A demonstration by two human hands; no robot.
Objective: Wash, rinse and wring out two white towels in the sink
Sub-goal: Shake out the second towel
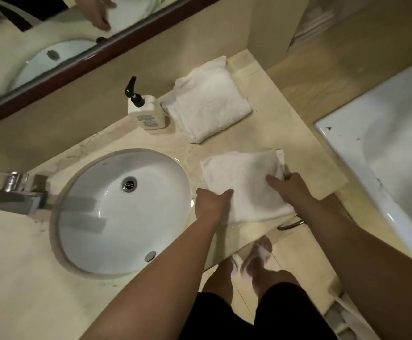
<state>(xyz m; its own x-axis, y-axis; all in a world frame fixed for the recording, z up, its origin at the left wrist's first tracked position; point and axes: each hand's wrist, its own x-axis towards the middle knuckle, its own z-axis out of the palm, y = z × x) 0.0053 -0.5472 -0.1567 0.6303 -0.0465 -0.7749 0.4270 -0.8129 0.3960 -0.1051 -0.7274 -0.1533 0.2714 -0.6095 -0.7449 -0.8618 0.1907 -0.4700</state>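
Under both hands (249, 192), near towel (244, 177) beside sink (126, 212)

Your left hand (211, 201) and right hand (292, 186) both rest on the near folded towel (244, 182), fingers laid on its left and right edges; grip not clearly closed on either side. Towel sits flat on the beige table (285, 133), just right of the white oval sink (126, 212). Second folded towel (208, 101) lies further back, touching a white pump bottle (146, 111). Chrome tap (13, 192) at sink's left. Bathtub (383, 155) at right, mirror (40, 45) top left
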